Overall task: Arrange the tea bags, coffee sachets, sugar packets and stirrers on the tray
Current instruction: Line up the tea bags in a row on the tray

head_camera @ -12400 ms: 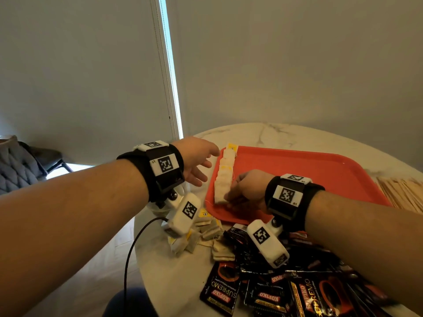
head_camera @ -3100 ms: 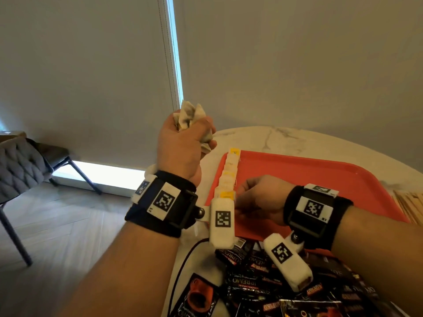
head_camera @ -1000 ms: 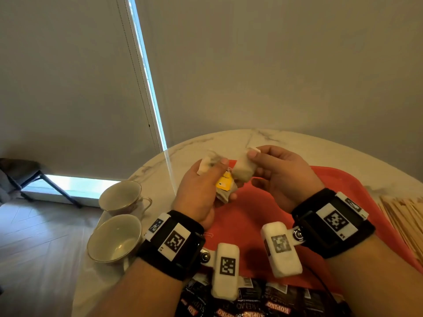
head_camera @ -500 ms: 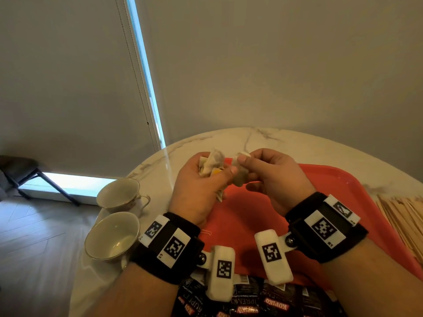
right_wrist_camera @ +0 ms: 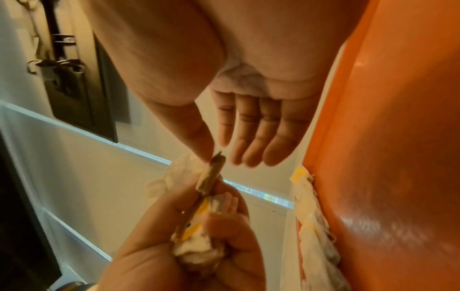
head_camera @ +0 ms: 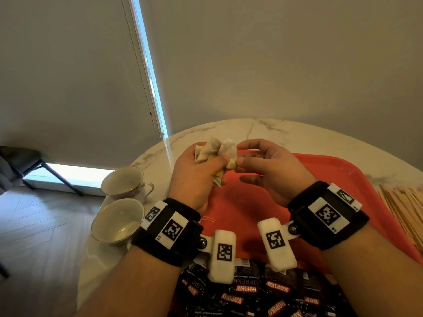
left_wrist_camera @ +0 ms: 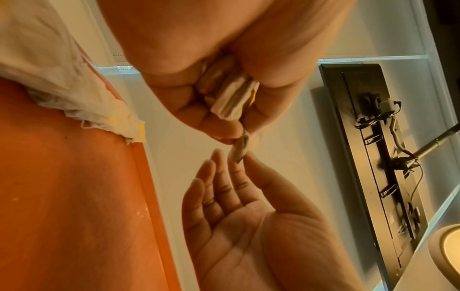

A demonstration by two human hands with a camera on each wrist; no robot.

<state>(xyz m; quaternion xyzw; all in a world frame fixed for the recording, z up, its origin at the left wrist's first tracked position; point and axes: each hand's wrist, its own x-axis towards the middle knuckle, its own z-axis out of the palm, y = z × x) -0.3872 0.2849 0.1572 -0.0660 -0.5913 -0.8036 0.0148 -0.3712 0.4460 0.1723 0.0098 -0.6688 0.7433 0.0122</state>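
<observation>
Marble-topped round table (head_camera: 320, 136) against a plain grey wall; narrow strip of daylight between two blinds at left.

Red tray (head_camera: 338, 170): on the table, under both hands. A row of tea bags (right_wrist_camera: 313, 226) lies along its left edge, seen from the wrist views.

Left hand (head_camera: 194, 177): raised over the tray's left side, fingers clenched round a bunch of tea bags (head_camera: 210, 152), white paper with yellow tags showing between the fingers.

Right hand (head_camera: 272, 170): just beside the left, palm turned inward. Thumb and forefinger pinch the free end of one tea bag (left_wrist_camera: 240, 149) that sticks out of the bunch; the other three fingers are stretched out loosely and touch nothing.

Coffee sachets (head_camera: 263, 294): black with red lettering, heaped on the table at the tray's near edge, below the wrists.

Wooden stirrers (head_camera: 407, 209): a pile on the table, right of the tray.

Two cups (head_camera: 121, 202): pale, standing close together on the table, left of the tray.

Dark chair (head_camera: 20, 165): on the wooden floor, far left.
</observation>
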